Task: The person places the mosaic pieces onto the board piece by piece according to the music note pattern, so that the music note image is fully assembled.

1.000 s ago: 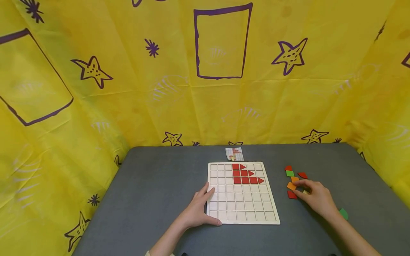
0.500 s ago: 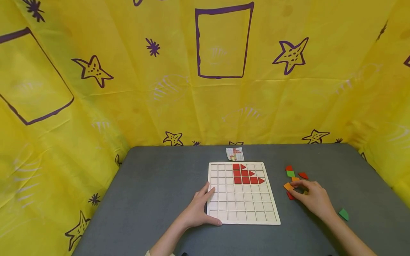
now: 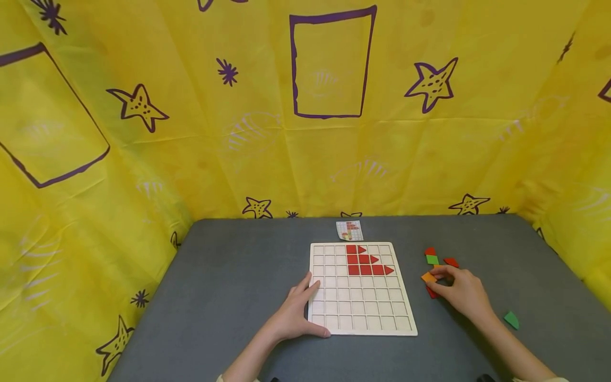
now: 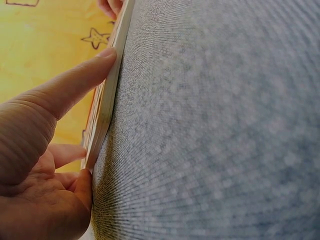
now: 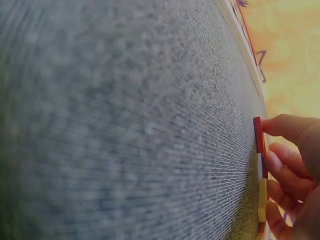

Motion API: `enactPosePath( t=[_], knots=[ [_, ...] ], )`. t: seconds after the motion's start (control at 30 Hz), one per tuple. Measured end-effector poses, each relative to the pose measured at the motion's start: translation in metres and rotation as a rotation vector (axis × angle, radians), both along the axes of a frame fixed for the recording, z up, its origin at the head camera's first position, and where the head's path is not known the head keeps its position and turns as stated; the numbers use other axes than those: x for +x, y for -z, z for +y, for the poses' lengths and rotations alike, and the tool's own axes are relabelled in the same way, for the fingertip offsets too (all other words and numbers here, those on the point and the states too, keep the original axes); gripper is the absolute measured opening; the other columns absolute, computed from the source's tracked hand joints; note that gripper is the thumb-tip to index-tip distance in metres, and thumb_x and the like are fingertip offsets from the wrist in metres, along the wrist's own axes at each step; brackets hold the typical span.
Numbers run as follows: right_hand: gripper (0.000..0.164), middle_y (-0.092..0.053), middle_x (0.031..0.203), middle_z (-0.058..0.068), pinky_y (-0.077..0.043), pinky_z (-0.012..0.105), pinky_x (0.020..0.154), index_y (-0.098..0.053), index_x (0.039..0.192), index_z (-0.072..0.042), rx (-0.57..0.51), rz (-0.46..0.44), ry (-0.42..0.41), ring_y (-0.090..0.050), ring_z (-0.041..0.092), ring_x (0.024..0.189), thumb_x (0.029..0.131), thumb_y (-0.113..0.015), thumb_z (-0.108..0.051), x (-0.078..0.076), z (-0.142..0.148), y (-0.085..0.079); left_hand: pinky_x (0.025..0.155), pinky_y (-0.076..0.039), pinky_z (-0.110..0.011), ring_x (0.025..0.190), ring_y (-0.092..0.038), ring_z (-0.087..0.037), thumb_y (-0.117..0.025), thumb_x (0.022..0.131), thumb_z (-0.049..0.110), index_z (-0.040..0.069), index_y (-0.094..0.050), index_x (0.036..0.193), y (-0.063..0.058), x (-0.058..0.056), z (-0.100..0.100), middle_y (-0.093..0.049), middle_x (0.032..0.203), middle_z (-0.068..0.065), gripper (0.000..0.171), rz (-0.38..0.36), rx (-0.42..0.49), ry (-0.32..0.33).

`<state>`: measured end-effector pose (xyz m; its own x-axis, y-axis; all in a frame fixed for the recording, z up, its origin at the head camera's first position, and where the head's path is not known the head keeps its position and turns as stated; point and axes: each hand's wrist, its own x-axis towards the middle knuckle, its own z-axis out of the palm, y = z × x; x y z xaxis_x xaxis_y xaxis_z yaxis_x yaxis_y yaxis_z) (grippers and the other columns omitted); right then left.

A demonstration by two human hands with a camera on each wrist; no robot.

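Note:
A white gridded board (image 3: pixel 334 294) lies on the grey table, with rows of red square and triangular tiles (image 3: pixel 365 269) in its upper part. My left hand (image 3: pixel 292 317) spans its lower left corner, thumb along the near edge and fingers at the left edge. The left wrist view shows the thumb (image 4: pixel 82 82) against the board's side (image 4: pixel 106 95). To the right of the board, my right hand (image 3: pixel 465 296) pinches an orange square tile (image 3: pixel 428 277) between thumb and index finger. Under it a red tile (image 3: pixel 431 292) shows partly. The right wrist view has a yellow tile (image 5: pixel 262 200) below the fingers.
Beyond the right hand lie a green tile (image 3: pixel 432 259) and red tiles, one at the back (image 3: pixel 430 251) and one to the right (image 3: pixel 451 262). A green rounded tile (image 3: pixel 512 320) lies beside the right forearm. A printed pattern card (image 3: pixel 350 230) lies behind the board.
My right hand has shifted the orange tile slightly left, over the red one. The left hand has stayed at the board's corner.

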<state>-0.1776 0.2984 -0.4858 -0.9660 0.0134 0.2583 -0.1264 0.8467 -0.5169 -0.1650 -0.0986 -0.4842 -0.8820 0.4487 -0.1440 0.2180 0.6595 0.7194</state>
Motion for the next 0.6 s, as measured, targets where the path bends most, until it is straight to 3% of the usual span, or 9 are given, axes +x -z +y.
enactPosePath(
  t=[0.33,0.47,0.6],
  knots=[
    [0.03,-0.071,0.082,-0.001,-0.043,0.039,0.067,-0.072,0.094,-0.012,0.001,-0.013,0.027,-0.063,0.026,0.08,0.075,-0.079,-0.035,-0.003,-0.003,0.0,0.1,-0.034,-0.055,0.139,-0.023,-0.033,-0.086,0.061,0.047,0.011,-0.03,0.149,-0.001,0.0,-0.001,-0.011,0.16,-0.011,0.111,-0.005,0.01,-0.003],
    [0.03,-0.072,0.084,0.002,-0.041,0.04,0.071,-0.072,0.094,-0.013,-0.045,0.009,0.042,-0.065,0.028,0.081,0.076,-0.079,-0.034,-0.003,-0.009,0.002,0.1,-0.034,-0.054,0.139,-0.023,-0.033,-0.086,0.062,0.047,0.011,-0.03,0.149,0.0,0.0,0.0,-0.01,0.16,-0.011,0.11,-0.007,0.01,0.001],
    [0.036,-0.072,0.094,0.004,-0.04,0.034,0.073,-0.071,0.1,-0.015,-0.131,-0.05,0.057,-0.066,0.023,0.085,0.077,-0.077,-0.043,-0.003,-0.021,0.001,0.1,-0.034,-0.054,0.139,-0.023,-0.032,-0.086,0.061,0.047,0.012,-0.03,0.149,0.0,0.0,0.0,-0.011,0.16,-0.011,0.11,-0.007,0.007,-0.002]
  ],
)
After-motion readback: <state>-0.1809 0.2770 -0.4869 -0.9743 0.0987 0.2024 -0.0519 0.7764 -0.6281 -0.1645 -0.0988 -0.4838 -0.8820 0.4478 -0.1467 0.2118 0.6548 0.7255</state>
